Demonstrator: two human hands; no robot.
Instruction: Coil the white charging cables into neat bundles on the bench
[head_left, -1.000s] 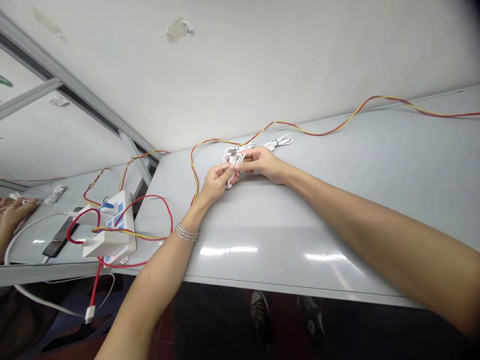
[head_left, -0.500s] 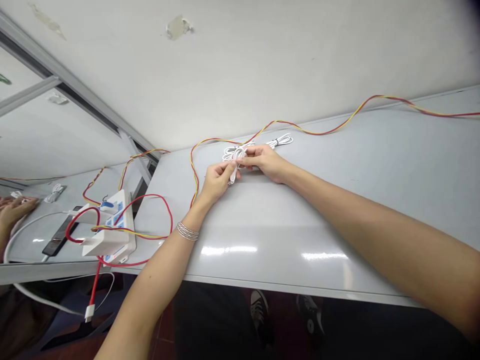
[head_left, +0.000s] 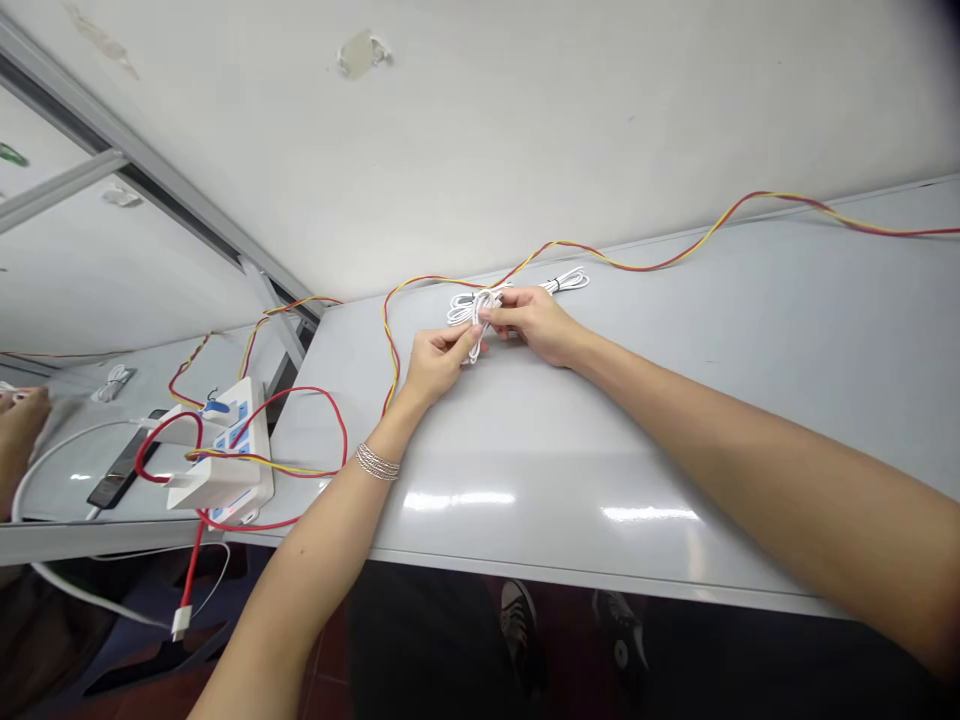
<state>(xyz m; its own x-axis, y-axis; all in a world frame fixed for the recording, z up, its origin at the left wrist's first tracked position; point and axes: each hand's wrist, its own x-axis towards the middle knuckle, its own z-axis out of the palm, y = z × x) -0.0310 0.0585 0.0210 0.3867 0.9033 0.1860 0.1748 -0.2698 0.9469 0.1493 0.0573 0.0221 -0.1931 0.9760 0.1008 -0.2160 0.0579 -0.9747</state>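
A coiled white cable [head_left: 486, 300] is between my two hands, just above the grey tabletop [head_left: 540, 420]. My left hand [head_left: 436, 364] pinches its lower end between thumb and fingers. My right hand [head_left: 536, 322] grips the upper right side of the same coil, fingers closed. Behind the coil lies another white cable bundle [head_left: 459, 310] with a dark tie, partly covered by what I hold. A further tied white bundle [head_left: 568, 281] rests just beyond my right hand, near the wall.
A red and yellow twisted wire [head_left: 645, 267] runs along the wall. To the left, a white power strip [head_left: 259, 440] carries plugged-in chargers and a looping red cable [head_left: 341, 425]. A black phone [head_left: 124, 470] lies further left, near another person's hand [head_left: 22, 430].
Both my hands stay close together, with the coil shifting slightly between the fingers. At the far left, the other person's hand has moved left.
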